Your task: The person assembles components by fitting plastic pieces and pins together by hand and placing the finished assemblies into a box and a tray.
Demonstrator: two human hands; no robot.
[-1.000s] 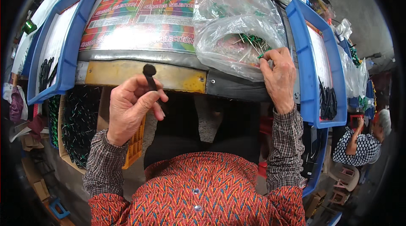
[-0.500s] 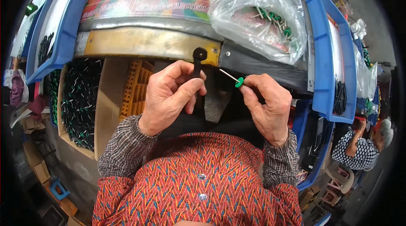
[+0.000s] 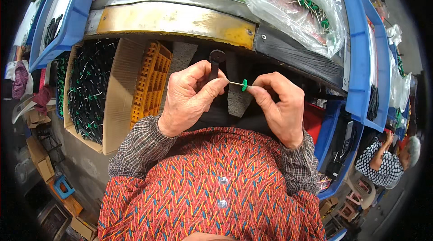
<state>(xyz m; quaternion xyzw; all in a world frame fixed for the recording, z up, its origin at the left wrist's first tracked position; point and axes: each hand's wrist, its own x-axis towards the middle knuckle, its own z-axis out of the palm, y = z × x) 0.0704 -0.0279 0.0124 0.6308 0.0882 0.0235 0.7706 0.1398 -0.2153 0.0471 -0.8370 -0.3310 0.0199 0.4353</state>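
Observation:
In front of my chest, my left hand (image 3: 187, 99) pinches a small black plastic piece (image 3: 217, 57) with a flat round end that sticks up above the fingers. My right hand (image 3: 280, 105) grips the end of a thin metal pin with a green disc (image 3: 245, 85) on it. The pin lies nearly level, and its far end reaches the left thumb and fingertips. Whether it goes into the black piece is hidden by those fingers.
A metal-edged workbench (image 3: 176, 22) stands ahead, bearing a clear plastic bag (image 3: 311, 44) of green-headed pins. A cardboard box (image 3: 121, 92) of black and green parts and a yellow crate (image 3: 151, 83) are at left. Blue bins (image 3: 361, 56) flank the bench. Far right sits another person (image 3: 380, 163).
My right hand has brought the pin leftward, from apart and slanted to nearly level with its tip at my left fingers. The black piece stays in my left hand.

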